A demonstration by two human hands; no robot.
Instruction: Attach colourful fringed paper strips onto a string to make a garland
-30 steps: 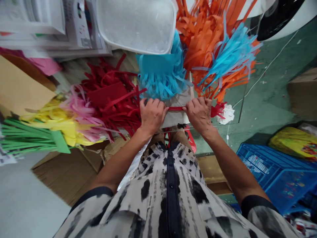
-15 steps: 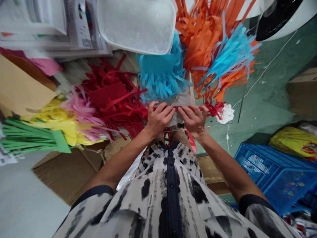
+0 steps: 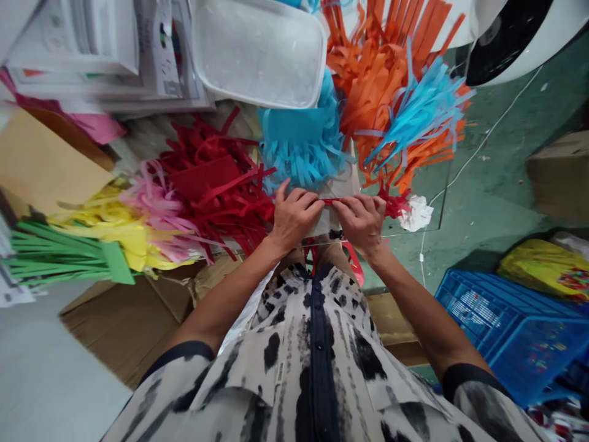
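Thin red paper strip sits pinched between the left hand and right hand, both seemingly clenched on it. A hard tug apart could tear it.

- Pinching a thin red paper strip between left hand and right hand, fingertips close together.
- Just beyond the hands: blue fringed paper; to its left, red fringed paper; to its right, orange fringed paper.
- Farther back, overlapping the blue: white plastic tub.
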